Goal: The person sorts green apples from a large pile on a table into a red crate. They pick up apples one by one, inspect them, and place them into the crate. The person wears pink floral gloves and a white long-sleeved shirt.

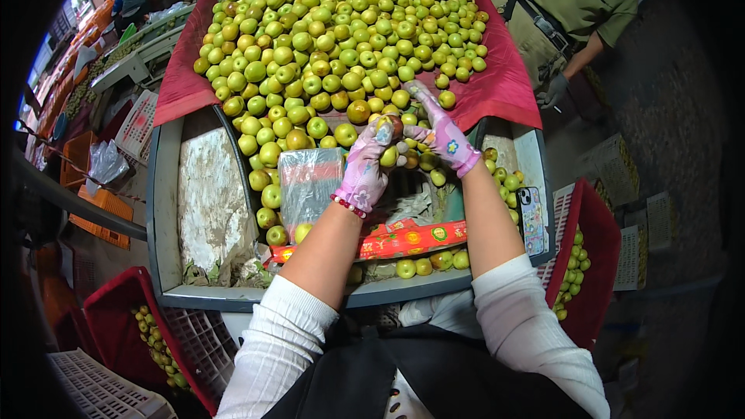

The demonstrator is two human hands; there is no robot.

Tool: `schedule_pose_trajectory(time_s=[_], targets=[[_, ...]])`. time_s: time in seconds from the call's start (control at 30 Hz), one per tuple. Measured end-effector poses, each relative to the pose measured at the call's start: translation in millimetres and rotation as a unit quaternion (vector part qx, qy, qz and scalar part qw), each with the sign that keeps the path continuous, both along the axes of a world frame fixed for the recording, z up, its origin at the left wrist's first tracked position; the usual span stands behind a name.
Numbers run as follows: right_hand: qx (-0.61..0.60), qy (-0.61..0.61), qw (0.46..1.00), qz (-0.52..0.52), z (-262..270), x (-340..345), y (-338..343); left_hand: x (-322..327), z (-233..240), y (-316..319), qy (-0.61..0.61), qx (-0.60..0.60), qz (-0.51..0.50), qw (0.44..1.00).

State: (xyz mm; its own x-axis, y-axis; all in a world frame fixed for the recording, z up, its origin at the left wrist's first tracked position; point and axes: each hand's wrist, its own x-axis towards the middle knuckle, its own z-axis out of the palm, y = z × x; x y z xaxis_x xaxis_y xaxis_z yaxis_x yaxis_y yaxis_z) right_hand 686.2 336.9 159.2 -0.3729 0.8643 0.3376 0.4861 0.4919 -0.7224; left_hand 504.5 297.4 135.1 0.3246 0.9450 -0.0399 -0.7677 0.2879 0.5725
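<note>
My left hand (pixel 366 170), in a pink floral glove with a red bead bracelet at the wrist, is closed around small fruits that look like jujubes. A reddish-brown fruit (pixel 395 126) shows at its fingertips, and a yellow-green one (pixel 389 156) sits lower in the grip. My right hand (pixel 447 135), gloved alike, is beside it. Its index finger stretches forward to the near edge of the fruit pile (pixel 326 41), and its thumb points toward the left hand's fruit. Its other fingers are partly hidden. Loose fruits lie beneath both hands.
A plastic-wrapped block (pixel 311 186) and a red printed strip (pixel 413 240) lie before me. A phone (pixel 531 218) rests on the right rim. Red-lined crates (pixel 593 267) flank the grey-edged table (pixel 419 294). A co-worker (pixel 573 6) stands at the right.
</note>
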Motion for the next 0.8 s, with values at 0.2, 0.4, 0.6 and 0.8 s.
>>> schedule_pose_trajectory(time_s=[0.2, 0.4, 0.6, 0.8], targets=[[0.083, -0.355, 0.926, -0.1, -25.4, -14.3, -13.4, -12.8, -2.3, 9.2, -0.171, -0.055, -0.083, 0.98], [0.1, -0.266, 0.914, -0.29, -26.9, -12.2, -13.4, -15.7, 1.9, 5.2, -0.24, -0.1, -0.155, 0.953], [-0.069, -0.191, 0.974, -0.101, -50.7, -21.1, -24.1, -9.1, 12.1, 4.3, -0.238, -0.116, -0.149, 0.953], [0.147, -0.27, 0.921, -0.239, -23.9, -34.7, -45.0, -27.7, 27.1, -8.9, -0.262, -0.09, -0.122, 0.953]])
